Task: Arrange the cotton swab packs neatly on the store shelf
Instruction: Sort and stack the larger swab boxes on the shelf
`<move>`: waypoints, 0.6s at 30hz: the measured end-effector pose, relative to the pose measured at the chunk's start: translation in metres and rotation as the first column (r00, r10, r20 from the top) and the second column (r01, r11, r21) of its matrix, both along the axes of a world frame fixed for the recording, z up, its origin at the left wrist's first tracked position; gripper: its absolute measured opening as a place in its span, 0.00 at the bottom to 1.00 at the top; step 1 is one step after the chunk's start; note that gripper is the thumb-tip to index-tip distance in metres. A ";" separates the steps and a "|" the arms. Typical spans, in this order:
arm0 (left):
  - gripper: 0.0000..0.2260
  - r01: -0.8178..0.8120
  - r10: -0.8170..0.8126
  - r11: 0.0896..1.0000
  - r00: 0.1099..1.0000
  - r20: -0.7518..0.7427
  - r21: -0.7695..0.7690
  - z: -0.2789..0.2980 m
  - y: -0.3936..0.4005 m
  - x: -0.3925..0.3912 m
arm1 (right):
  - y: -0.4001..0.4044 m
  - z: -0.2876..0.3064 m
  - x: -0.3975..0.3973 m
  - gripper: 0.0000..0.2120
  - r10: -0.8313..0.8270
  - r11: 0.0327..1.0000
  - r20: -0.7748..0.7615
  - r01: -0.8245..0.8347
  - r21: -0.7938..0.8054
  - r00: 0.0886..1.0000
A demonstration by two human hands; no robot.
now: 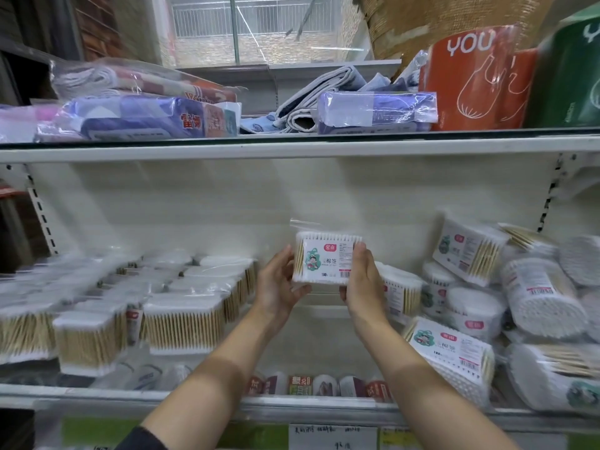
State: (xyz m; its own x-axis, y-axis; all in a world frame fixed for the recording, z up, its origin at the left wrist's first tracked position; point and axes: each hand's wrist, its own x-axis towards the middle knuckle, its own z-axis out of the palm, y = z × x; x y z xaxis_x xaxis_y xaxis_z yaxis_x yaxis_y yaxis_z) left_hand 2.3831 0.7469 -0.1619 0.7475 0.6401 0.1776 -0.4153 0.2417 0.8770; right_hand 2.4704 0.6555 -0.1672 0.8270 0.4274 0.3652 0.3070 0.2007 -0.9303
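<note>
One cotton swab pack is held upright between the left hand and right hand, each grip curled round a side; it is best lowered squarely beside the tidy rows toward the shelf's left edge.

Held pack: white swab tips, label with teal cartoon patch, red logo, red barcode strip; row of packs at 9 o'clock: tan sticks, white tips; orange bag at 1 o'clock, white lettering and line drawing; green bag beside it; shelf white.
</note>
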 end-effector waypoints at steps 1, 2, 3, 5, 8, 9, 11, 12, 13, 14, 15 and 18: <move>0.10 -0.014 0.014 1.000 1.000 -0.006 0.007 0.000 0.000 0.001 | 0.001 -0.001 0.000 0.21 -0.003 1.000 0.007 0.003 -0.012 1.000; 0.11 -0.021 0.021 1.000 1.000 -0.018 0.021 0.000 0.000 0.001 | 0.002 -0.002 0.000 0.22 -0.003 1.000 0.013 0.003 -0.024 1.000; 0.15 -0.024 0.025 0.999 0.999 -0.030 0.042 -0.001 0.000 0.001 | 0.003 -0.003 0.000 0.23 -0.003 1.000 0.011 0.003 -0.031 1.000; 0.24 -0.016 0.019 0.997 0.999 -0.043 0.070 -0.001 -0.001 0.000 | 0.003 -0.004 -0.001 0.23 0.000 0.999 0.008 0.001 -0.033 1.000; 0.37 -0.027 0.030 0.997 0.999 -0.042 0.072 -0.001 -0.003 -0.001 | 0.003 -0.003 -0.003 0.21 0.014 1.000 0.007 -0.014 -0.026 1.000; 0.39 -0.031 0.033 0.998 0.999 -0.032 0.060 0.000 -0.003 -0.001 | 0.002 -0.004 -0.003 0.20 0.023 1.000 0.000 -0.023 -0.017 1.000; 0.40 -0.028 0.028 0.999 1.000 0.000 0.037 0.000 -0.004 -0.001 | 0.002 -0.003 -0.004 0.20 0.039 0.999 -0.019 -0.038 0.005 0.999; 0.39 -0.017 0.017 0.999 1.000 0.018 0.027 0.000 -0.004 -0.001 | 0.001 -0.002 -0.005 0.19 0.042 0.999 -0.022 -0.042 0.011 0.999; 0.39 -0.007 0.006 1.000 0.999 0.035 0.021 0.000 -0.003 -0.001 | -0.001 -0.001 -0.006 0.19 0.046 0.999 -0.019 -0.046 0.013 0.999; 0.38 0.006 -0.007 1.000 0.999 0.049 0.019 0.000 -0.002 -0.001 | -0.003 0.001 -0.007 0.19 0.053 0.998 -0.011 -0.053 0.015 0.999; 0.38 0.017 -0.018 1.000 0.998 0.061 0.019 0.000 -0.001 -0.001 | -0.005 0.002 -0.008 0.18 0.063 0.998 -0.003 -0.062 0.022 0.998; 0.33 0.043 -0.044 0.999 0.995 0.085 0.024 0.000 0.001 -0.002 | -0.008 0.005 -0.010 0.17 0.082 0.996 0.007 -0.082 0.027 0.997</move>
